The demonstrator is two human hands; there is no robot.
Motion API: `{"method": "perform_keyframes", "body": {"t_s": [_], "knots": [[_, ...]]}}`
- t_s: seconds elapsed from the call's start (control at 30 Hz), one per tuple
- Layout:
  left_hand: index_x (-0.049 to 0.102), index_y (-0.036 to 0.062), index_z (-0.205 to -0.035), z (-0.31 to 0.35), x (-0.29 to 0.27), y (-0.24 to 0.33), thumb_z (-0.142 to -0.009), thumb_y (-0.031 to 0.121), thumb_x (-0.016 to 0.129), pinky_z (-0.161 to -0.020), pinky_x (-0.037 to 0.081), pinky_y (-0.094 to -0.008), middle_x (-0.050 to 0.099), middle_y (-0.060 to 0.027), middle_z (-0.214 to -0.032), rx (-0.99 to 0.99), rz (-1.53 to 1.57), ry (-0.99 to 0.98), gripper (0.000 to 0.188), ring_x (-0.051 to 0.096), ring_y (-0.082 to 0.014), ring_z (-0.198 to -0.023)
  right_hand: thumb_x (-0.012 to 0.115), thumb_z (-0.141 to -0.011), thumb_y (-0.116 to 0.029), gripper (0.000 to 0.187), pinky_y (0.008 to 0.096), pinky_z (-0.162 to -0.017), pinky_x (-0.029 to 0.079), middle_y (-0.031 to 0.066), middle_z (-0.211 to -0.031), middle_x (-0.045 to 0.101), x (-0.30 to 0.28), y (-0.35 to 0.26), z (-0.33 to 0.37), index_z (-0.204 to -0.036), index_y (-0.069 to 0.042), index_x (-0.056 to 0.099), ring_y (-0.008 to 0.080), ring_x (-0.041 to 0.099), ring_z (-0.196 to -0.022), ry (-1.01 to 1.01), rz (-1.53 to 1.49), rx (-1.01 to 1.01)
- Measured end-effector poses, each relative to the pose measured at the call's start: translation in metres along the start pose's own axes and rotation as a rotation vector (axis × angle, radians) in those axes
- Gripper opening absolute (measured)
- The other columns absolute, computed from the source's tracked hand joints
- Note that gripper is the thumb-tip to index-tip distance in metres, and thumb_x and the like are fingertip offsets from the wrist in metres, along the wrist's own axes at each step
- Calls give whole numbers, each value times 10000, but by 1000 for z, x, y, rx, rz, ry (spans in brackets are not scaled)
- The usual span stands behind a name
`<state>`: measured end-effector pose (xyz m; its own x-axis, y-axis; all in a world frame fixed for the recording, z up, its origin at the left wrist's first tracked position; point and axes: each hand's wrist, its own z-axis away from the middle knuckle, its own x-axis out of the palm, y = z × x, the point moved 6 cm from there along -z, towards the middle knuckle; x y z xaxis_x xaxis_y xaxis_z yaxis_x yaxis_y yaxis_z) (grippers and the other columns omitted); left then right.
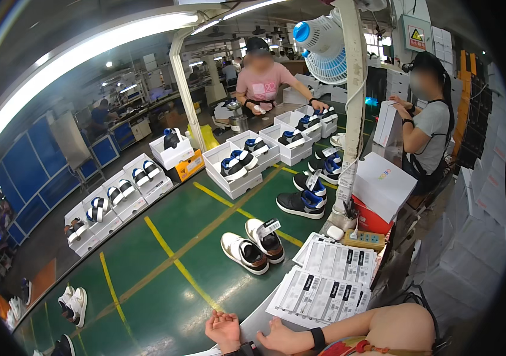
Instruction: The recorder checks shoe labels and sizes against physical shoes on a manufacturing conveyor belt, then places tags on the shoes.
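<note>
My left hand (223, 330), palm up with loosely curled fingers, is at the near edge of the green conveyor belt (170, 308). Nothing shows in it. Beside it, my right hand (284, 337) is open and empty, just below sheets of barcode labels (318, 296) stacked on a ledge. Farther up the belt stands a pair of white sneakers (244, 254) with dark linings, a tag sticking out of one. Beyond them are black sneakers with blue linings (302, 203), some of them tagged.
Open white shoeboxes (238, 188) with sneakers line the belt's far side, where a person in pink (265, 83) reaches into one. Another person (431, 127) holds a white box at right. A post (351, 107) with a fan (324, 53) and a power strip (364, 240) stand nearby.
</note>
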<state>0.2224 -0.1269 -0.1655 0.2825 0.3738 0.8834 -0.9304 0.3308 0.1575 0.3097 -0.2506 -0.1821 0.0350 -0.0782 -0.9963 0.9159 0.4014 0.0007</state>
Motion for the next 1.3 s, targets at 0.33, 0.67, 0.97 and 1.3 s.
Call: {"method": "perform_keyframes", "body": {"t_s": [0.33, 0.67, 0.97, 1.3], "knots": [[591, 94, -951, 3, 2, 3, -799, 160, 594, -744, 449, -366, 582, -5, -797, 20, -4, 4, 166, 555, -163, -709, 853, -490, -288, 1057, 638, -936, 356, 540, -1051, 494, -85, 4, 14, -1344, 96, 363, 609, 538, -1080, -308, 6, -126], [557, 79, -994, 5, 2, 3, -797, 135, 594, -744, 448, -384, 561, -34, -822, 43, -8, 35, 208, 531, -184, -722, 899, -397, -309, 1185, 638, -937, 355, 514, -1024, 526, -76, 3, 14, -1352, 116, 342, 597, 545, -1077, -244, -27, -116], [565, 73, -1010, 1, -4, 5, -809, 137, 592, -757, 447, -381, 575, -31, -825, 32, -42, -1, 212, 550, -182, -734, 870, -457, -232, 1121, 656, -986, 307, 545, -1078, 472, -87, 5, 15, -1372, 114, 323, 634, 479, -1133, -344, -72, -92], [566, 64, -1017, 4, 0, 4, -818, 126, 578, -742, 453, -381, 579, -38, -812, 30, -30, 16, 208, 558, -187, -720, 818, -532, -227, 1023, 647, -989, 315, 558, -1092, 455, -86, 5, 17, -1369, 117, 340, 635, 483, -1129, -330, -73, -112]]}}
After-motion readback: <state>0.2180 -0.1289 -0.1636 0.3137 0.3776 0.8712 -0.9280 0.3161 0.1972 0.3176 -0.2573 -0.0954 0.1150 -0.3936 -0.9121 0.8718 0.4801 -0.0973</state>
